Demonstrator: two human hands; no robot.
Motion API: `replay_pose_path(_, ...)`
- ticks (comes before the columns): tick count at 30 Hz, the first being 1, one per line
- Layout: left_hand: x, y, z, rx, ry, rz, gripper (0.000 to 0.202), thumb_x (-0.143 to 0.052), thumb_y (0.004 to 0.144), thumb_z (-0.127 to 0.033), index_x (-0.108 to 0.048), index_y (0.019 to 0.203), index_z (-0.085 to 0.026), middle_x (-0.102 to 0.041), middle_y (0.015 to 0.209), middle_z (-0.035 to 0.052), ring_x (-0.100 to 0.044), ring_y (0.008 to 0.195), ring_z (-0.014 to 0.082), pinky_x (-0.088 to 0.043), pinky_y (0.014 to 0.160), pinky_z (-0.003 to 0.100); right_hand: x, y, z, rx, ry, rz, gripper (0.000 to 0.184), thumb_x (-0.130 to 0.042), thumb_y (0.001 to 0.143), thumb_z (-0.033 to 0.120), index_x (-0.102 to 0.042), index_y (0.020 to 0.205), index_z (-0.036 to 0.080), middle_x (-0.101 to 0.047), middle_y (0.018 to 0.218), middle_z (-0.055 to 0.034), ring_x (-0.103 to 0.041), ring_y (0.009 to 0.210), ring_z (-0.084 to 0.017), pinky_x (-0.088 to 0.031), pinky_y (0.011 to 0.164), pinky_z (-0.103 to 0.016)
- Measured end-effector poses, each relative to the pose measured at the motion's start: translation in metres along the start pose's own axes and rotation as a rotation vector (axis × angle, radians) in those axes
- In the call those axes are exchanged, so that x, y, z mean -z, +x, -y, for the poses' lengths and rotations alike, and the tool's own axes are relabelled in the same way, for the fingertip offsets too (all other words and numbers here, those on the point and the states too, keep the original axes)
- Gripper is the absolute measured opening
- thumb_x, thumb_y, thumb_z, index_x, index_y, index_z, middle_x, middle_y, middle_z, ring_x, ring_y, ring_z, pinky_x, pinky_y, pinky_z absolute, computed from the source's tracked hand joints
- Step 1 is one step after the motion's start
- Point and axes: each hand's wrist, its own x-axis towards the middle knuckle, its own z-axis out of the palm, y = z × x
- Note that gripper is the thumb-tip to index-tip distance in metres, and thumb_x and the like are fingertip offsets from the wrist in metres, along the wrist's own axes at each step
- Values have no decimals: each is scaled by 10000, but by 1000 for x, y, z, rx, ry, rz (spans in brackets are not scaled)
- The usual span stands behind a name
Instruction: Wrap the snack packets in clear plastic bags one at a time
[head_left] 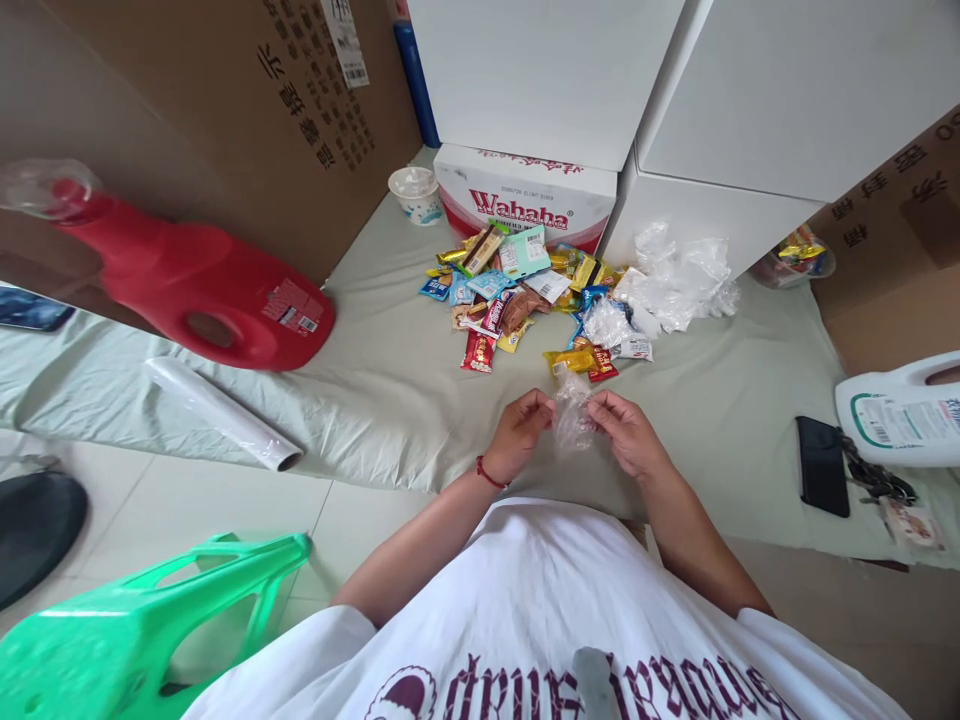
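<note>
A crumpled clear plastic bag (574, 415) is stretched between my two hands near the front edge of the cloth. My left hand (519, 432), with a red cord at the wrist, pinches its left side. On the other side my right hand (628, 430) pinches it between thumb and fingers. Just beyond the bag lie a yellow wrapped snack (568, 361) and a red packet (603, 364). Behind them spreads a heap of small packaged snacks (517, 280) in many colours. A pile of clear plastic bags (679, 280) sits at the heap's right.
A Wahaha carton (525, 195) and white boxes (540, 70) stand behind the heap, beside a paper cup (416, 195). At left lie a red jug (217, 290) and a plastic-wrapped roll (225, 415). A phone (822, 466) and white bottle (900, 415) are at right; a green stool (97, 640) stands below.
</note>
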Motion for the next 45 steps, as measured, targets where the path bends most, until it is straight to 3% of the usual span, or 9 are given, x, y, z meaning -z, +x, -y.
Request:
replay_pose_path(5, 13, 5, 0, 37, -63, 38, 456, -681, 842, -629, -539, 788, -199, -593, 767, -18, -563, 700, 118, -486, 709, 280, 22, 3, 16, -221, 222, 119, 376, -885, 690, 476, -634, 740, 200, -640, 781, -6, -593, 664, -127, -562, 629, -274)
replay_pose_path(9, 17, 6, 0, 96, -195, 44, 486, -732, 790, -640, -505, 812, -210, -590, 776, -33, -585, 685, 111, -519, 684, 275, 35, 9, 24, -269, 247, 156, 365, -884, 698, 437, -615, 757, 198, -660, 744, -4, -523, 520, -83, -434, 428, -191)
replay_pose_path(14, 11, 7, 4, 75, -200, -25, 472, -734, 794, -622, -502, 817, -212, -591, 801, -34, -590, 669, 103, -518, 682, 276, 32, 6, 16, -272, 60, 105, 469, -865, 698, 569, -690, 948, 215, -695, 880, -39, -622, 721, -142, -535, 576, -236)
replay_pose_path(18, 20, 11, 4, 68, -152, -67, 436, -728, 806, -588, -505, 810, -213, -576, 778, -38, -546, 602, 88, -466, 616, 256, 36, 2, 5, -210, -153, 154, 455, -901, 629, 529, -685, 834, 185, -619, 727, 19, -508, 606, -105, -446, 562, -241)
replay_pose_path(24, 53, 20, -7, 224, -124, 39, 514, -828, 695, -587, -496, 778, -203, -551, 694, -59, -518, 504, 68, -414, 534, 225, 39, 3, 8, -62, -112, 45, 423, -859, 685, 553, -658, 829, 210, -653, 850, -8, -582, 795, -156, -524, 773, -314)
replay_pose_path(29, 39, 6, -3, 544, -217, -2, 581, -774, 697, -695, -554, 924, -208, -670, 832, 16, -700, 722, 188, -554, 657, 320, 8, 3, 5, -169, 88, 60, 492, -876, 651, 582, -589, 832, 226, -620, 746, 11, -583, 715, -150, -551, 662, -297)
replay_pose_path(33, 23, -4, 6, 626, -227, 20, 457, -890, 606, -435, -581, 828, -181, -644, 739, -1, -641, 650, 145, -545, 648, 301, 0, 5, 0, -188, 136, 25, 520, -888, 631, 571, -574, 859, 225, -573, 707, 44, -542, 620, -112, -462, 522, -223)
replay_pose_path(38, 41, -2, 8, 486, -13, 36, 342, -816, 503, -186, -507, 649, -197, -483, 571, -88, -453, 523, 75, -396, 532, 213, 30, 10, 15, -231, -40, 35, 516, -863, 652, 586, -573, 873, 222, -489, 617, 81, -380, 443, -61, -197, 384, -198)
replay_pose_path(45, 67, 9, 1, 413, 177, 24, 144, -704, 544, -117, -622, 636, -191, -590, 587, -27, -505, 582, 123, -379, 549, 228, 64, 17, 25, -93, -310, 145, 453, -863, 675, 508, -671, 960, 213, -521, 655, 72, -423, 516, -79, -307, 478, -221)
